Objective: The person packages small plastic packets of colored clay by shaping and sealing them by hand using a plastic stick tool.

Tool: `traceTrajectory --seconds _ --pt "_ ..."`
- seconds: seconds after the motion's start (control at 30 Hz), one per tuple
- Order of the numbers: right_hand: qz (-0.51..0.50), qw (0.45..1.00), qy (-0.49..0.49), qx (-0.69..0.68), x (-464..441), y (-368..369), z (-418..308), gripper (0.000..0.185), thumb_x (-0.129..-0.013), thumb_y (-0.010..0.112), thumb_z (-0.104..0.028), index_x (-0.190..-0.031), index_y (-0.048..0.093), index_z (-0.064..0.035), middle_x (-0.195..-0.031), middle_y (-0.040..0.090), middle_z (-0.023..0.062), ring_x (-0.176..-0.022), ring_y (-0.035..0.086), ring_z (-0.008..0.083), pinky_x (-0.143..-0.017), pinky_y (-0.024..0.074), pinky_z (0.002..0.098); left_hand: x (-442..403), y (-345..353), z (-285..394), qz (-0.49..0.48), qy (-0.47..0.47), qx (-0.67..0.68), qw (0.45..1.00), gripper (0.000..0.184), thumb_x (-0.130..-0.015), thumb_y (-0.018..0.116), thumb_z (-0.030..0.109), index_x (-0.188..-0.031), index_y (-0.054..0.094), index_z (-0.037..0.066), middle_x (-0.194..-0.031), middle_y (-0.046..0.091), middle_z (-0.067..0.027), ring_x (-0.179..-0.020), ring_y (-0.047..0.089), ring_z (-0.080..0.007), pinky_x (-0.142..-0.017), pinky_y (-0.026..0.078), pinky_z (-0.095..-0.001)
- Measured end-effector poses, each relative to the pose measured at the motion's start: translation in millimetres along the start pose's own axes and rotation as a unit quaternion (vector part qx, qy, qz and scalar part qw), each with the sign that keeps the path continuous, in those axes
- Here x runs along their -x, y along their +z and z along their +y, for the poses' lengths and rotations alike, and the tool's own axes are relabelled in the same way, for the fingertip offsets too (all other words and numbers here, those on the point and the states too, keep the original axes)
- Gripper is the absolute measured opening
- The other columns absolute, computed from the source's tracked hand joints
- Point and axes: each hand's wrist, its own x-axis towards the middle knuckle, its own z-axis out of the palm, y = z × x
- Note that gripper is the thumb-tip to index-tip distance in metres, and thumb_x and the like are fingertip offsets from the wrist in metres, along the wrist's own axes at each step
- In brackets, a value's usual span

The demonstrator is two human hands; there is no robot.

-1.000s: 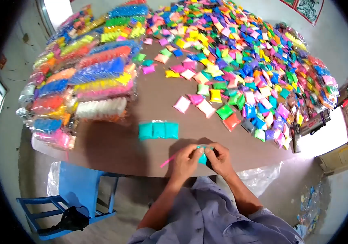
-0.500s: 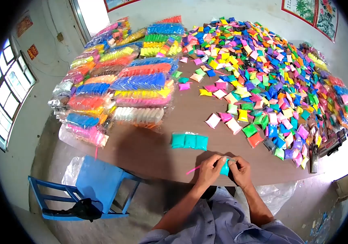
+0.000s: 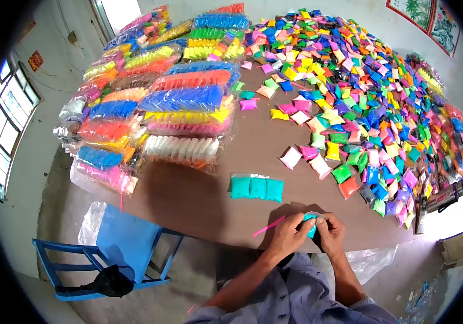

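At the table's front edge, my left hand [image 3: 288,236] and my right hand [image 3: 330,233] pinch a small teal packet [image 3: 311,227] between them, thumbs near its top. Just beyond them lies a flat clear pouch of joined teal packets [image 3: 257,188]. A thin pink strip [image 3: 268,226] rests on the table beside my left hand, pointing away to the left. The lower part of the held packet is partly hidden by my fingers.
Loose colourful packets [image 3: 350,92] are heaped on the brown table [image 3: 188,200] at the right. Bagged rows of packets [image 3: 182,100] stack at the left. A dark cylindrical object [image 3: 445,197] sits at the right edge. A blue chair [image 3: 126,237] stands front left, holding a black item [image 3: 113,281].
The view has swung, shifting the table in the frame. Both hands keep hold of the small teal packet, with slightly changed finger positions. The teal pouch stays on the table.
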Motion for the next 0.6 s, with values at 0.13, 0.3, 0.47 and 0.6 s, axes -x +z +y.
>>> traceTrajectory --seconds 0.13,0.3,0.47,0.6 --pt "0.05 0.998 -0.008 -0.021 -1 0 5 0.018 -0.102 0.065 -0.018 -0.096 0.068 -0.0005 -0.079 0.061 -0.0046 -0.074 0.051 0.0039 -0.066 0.0431 0.0227 -2 0 9 -0.032 -0.006 -0.012 0.999 0.029 -0.098 0.067 0.031 -0.094 0.061 0.002 -0.082 0.066 -0.02 -0.077 0.066 -0.037 -0.066 0.05 -0.045" --pt "0.043 0.999 -0.014 0.022 -2 5 -2 0.021 -0.104 0.063 -0.02 -0.1 0.068 -0.0008 -0.082 0.062 -0.0041 -0.076 0.052 0.0046 -0.068 0.0446 0.0233 3 1 -5 -0.05 -0.015 -0.005 0.999 0.024 -0.097 0.068 0.026 -0.101 0.063 0.002 -0.084 0.066 -0.0184 -0.076 0.066 -0.0344 -0.065 0.051 -0.0428" --pt "-0.003 1.0 0.003 0.021 -2 0 -3 0.024 -0.104 0.064 -0.024 -0.1 0.067 -0.001 -0.082 0.061 -0.0041 -0.076 0.051 0.0046 -0.069 0.0435 0.0234 2 1 -3 -0.035 0.006 0.001 0.999 0.023 -0.097 0.07 0.023 -0.105 0.065 0.002 -0.087 0.067 -0.0168 -0.074 0.067 -0.0306 -0.064 0.053 -0.0392" --pt "0.013 0.999 0.018 0.043 0 -4 -4 0.024 -0.104 0.063 -0.024 -0.101 0.067 -0.0006 -0.082 0.061 -0.004 -0.076 0.051 0.0047 -0.068 0.0428 0.0233 -3 -4 14 -0.057 -0.024 -0.009 0.998 0.024 -0.096 0.071 0.024 -0.107 0.067 0.003 -0.089 0.069 -0.0149 -0.075 0.067 -0.0304 -0.064 0.053 -0.0379"
